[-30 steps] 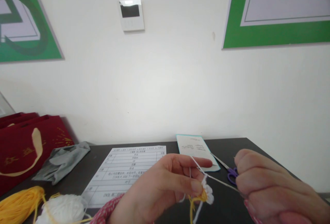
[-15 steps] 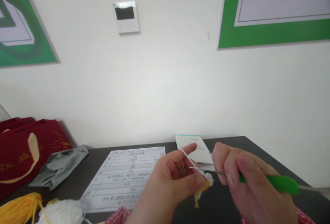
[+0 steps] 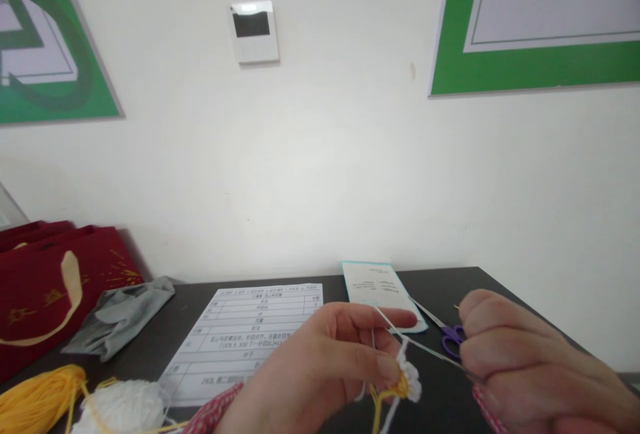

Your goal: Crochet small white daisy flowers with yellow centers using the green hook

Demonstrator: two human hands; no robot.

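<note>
- White wall (image 3: 325,154), one; dark table (image 3: 435,287), one; green-bordered posters (image 3: 530,71), two; red gold-printed bags (image 3: 100,261), at least two.
- One white printed paper sheet (image 3: 235,327), one crumpled grey cloth (image 3: 117,317), one teal-edged white card (image 3: 373,287), one yellow yarn skein (image 3: 43,397), one white yarn ball (image 3: 123,407), one square white wall unit (image 3: 254,47), one pair of purple-handled scissors (image 3: 453,334).
- Left hand (image 3: 320,361), index finger extended, pinches one yellow-and-white crocheted piece (image 3: 411,381) between thumb and fingers, above the table.
- Right hand (image 3: 530,367), curled into a fist, grips a slim metal hook (image 3: 474,377), mostly hidden; one white yarn strand (image 3: 435,353) stretches between the hands.
- Table's right edge passes behind the right hand; dark tabletop shows between the hands.
</note>
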